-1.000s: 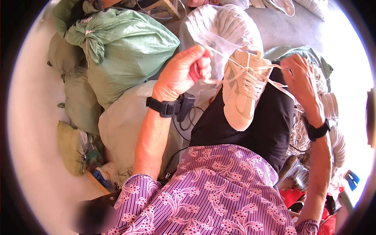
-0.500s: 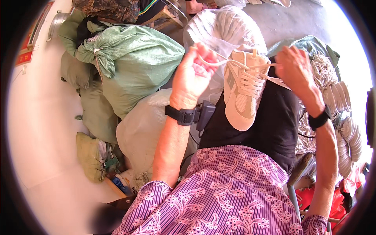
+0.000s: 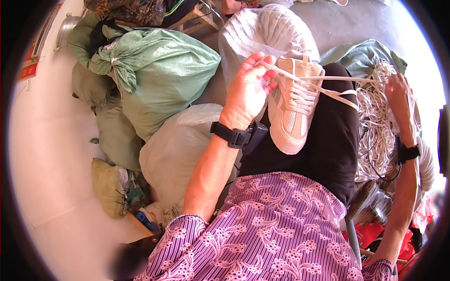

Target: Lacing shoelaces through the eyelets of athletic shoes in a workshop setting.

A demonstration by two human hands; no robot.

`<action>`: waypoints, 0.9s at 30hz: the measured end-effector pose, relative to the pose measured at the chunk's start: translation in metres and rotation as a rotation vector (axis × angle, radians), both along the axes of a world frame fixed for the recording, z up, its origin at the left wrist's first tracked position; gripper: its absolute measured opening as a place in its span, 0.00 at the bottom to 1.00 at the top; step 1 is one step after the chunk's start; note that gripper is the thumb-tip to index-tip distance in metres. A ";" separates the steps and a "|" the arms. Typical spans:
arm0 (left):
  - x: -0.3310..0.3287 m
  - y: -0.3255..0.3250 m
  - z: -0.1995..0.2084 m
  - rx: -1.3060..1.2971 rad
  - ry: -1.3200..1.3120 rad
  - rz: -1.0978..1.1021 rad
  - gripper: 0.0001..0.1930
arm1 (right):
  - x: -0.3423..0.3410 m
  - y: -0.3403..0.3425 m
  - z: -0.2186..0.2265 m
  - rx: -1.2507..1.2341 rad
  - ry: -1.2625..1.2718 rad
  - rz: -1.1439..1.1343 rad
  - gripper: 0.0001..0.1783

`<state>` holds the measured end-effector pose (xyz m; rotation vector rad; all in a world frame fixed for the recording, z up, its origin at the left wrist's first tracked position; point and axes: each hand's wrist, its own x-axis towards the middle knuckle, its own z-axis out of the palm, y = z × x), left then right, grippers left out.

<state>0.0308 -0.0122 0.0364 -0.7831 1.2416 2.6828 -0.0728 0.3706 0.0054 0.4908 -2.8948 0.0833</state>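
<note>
A cream sneaker (image 3: 290, 126) rests on my lap, toe toward me, its laces threaded through the eyelets. My left hand (image 3: 251, 86) is beside its upper left side, pinching a shoelace (image 3: 279, 70) between thumb and fingers. Far out to the right, my right hand (image 3: 401, 96) is closed on the other end of the lace (image 3: 351, 79), which runs taut from the top of the shoe. Another loose stretch of lace (image 3: 340, 97) hangs over my black trouser leg (image 3: 330, 136).
A big heap of white laces (image 3: 375, 140) lies right of my leg. Ahead is a clear plastic bag (image 3: 267, 30) of pale shoes. Green woven sacks (image 3: 164, 70) and a whitish sack (image 3: 173, 150) stand at left. Another person's hand (image 3: 232, 6) shows at the top.
My right hand has swung outward to the right, drawing the lace straight. My left hand has shifted right, closer to the shoe, and its fingers have closed in on the lace.
</note>
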 end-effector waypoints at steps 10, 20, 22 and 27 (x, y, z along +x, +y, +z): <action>-0.002 0.013 -0.021 -0.412 0.032 -0.204 0.14 | -0.051 0.187 -0.051 0.131 -0.008 -0.264 0.08; -0.019 0.028 0.007 -0.915 0.228 -0.495 0.08 | 0.013 -0.005 -0.017 -0.540 -0.212 0.085 0.11; -0.028 0.037 0.013 -0.974 0.226 -0.699 0.11 | 0.026 -0.061 0.009 -0.509 -0.227 0.309 0.08; -0.041 0.057 0.013 -1.187 0.187 -0.832 0.11 | 0.042 -0.124 0.022 -0.530 -0.189 0.526 0.04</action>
